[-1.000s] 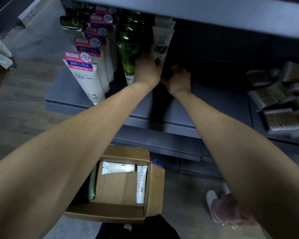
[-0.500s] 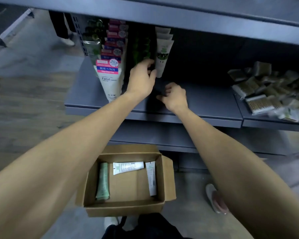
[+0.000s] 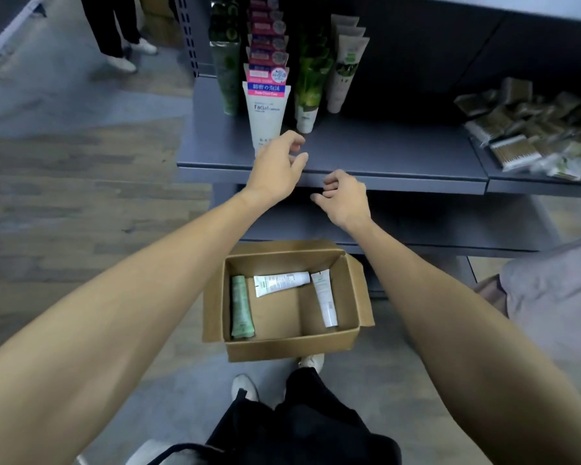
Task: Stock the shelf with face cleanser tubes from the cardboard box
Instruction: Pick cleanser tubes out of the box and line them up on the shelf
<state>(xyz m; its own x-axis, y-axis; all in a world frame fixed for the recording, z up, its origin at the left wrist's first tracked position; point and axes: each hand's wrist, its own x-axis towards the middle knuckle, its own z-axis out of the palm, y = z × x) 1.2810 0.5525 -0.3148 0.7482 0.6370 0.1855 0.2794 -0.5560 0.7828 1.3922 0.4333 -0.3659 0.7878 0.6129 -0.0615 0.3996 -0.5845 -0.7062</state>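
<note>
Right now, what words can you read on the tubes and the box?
"Facial": front white tube on the shelf.
Its blue band holds Japanese characters and its pink band small print, both too blurred to read.
Tubes in the cardboard box: print too small.
Box itself: no words.
</note>
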